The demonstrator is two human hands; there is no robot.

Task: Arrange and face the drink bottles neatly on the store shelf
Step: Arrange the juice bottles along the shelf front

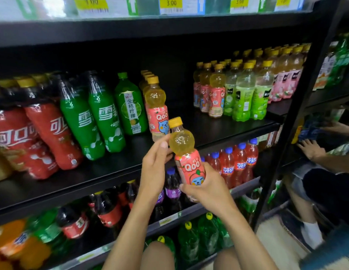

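Right hand: your right hand [206, 190] grips the held Qoo bottle [186, 151] low on its pink label.
Right fingers: your fingers [186, 190] curl round the bottle's lower left side, with the thumb laid up the right of the label.
Left hand: your left hand [153, 172] is raised just left of the bottle, palm turned toward it.
Left fingertips: your fingertips [163, 145] lie close together and nearly straight against the yellow upper bulb. You cannot tell from here whether they pinch it or only touch it.
Bottle pose: it is tilted, and its yellow cap [175, 121] leans up and left above your left fingertips. The label with the blue face is toward you.
Bottle place: it is off the shelf board [218, 125], in the air in front of its edge, between your two hands.
Qoo row: a front-to-back row of Qoo bottles [157, 112] stands just beyond your left fingertips. Its front bottle is close behind the held one.
Left of your fingers: a green lemon-tea bottle [130, 106] is beside that row, then green soda bottles [103, 117] and red cola bottles [49, 129], all leaning.
Right of your fingers: across a bare stretch of board, well apart, stand more Qoo bottles [215, 94] and pale green bottles [245, 96].
Below your fingers: red bottles with blue caps [240, 162] stand on the next shelf down.
Far right: another person's hand [311, 150] rests on the neighbouring shelving.
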